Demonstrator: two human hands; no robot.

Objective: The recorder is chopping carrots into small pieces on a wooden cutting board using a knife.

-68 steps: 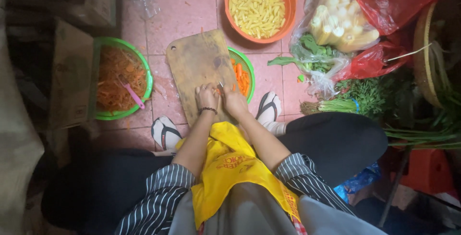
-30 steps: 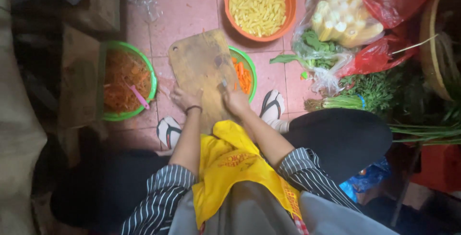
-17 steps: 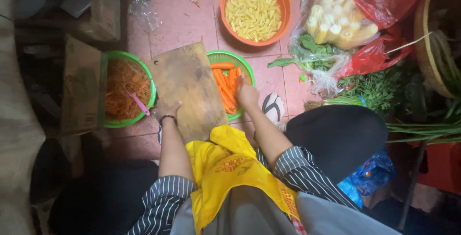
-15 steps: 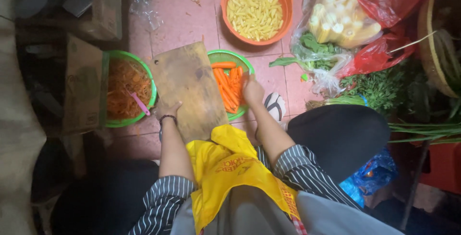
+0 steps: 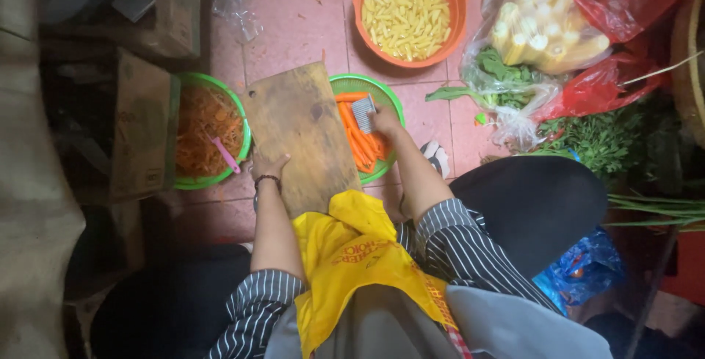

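Note:
A bare wooden cutting board [image 5: 301, 131] lies on the pink tiled floor in front of me. My left hand [image 5: 269, 166] rests on its near left edge, with a dark band on the wrist. My right hand [image 5: 383, 119] reaches into a green basket [image 5: 389, 95] of carrot sticks [image 5: 352, 128] to the right of the board and holds a small grey ridged cutter [image 5: 363, 111] over them.
A green basket of shredded carrot [image 5: 202, 128] with a pink tool [image 5: 225, 154] sits left of the board. An orange basket of pale cut sticks [image 5: 407, 10] stands beyond. Bags of baby corn [image 5: 543, 28] and leafy greens [image 5: 602, 139] lie to the right; cardboard [image 5: 143, 128] at left.
Both hands were together on the board. Since then my left hand slid to the board's near left edge and my right hand went into the carrot basket, where the ridged cutter now shows.

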